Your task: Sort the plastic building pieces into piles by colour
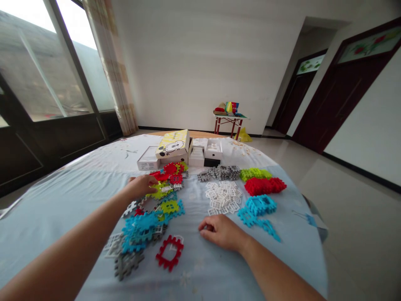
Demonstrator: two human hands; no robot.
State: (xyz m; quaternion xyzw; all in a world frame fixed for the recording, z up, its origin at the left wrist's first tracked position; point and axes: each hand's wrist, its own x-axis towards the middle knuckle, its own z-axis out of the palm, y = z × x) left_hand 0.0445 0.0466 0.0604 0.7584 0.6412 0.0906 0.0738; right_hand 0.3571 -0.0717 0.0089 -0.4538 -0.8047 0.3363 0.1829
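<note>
My left hand [141,186] reaches into a mixed pile of plastic interlocking building pieces, its fingertips closed at the edge of a lime-green building piece [162,191]. Red pieces [171,168] lie just beyond it, and blue pieces [140,228] are heaped on the near side. My right hand [223,230] rests on the cloth with its fingers curled in, and nothing shows in them. Just past it is a heap of white window-frame pieces [223,196]. A single red square frame piece [169,253] lies between my forearms, partly over a white piece.
Sorted by colour on the right are grey [224,172], lime-green [255,174], red [265,186] and blue pieces [260,205]. A yellow cartoon box [173,144] and white boxes [148,159] stand at the back of the round, cloth-covered table [84,196]. A small table [230,117] stands by the wall.
</note>
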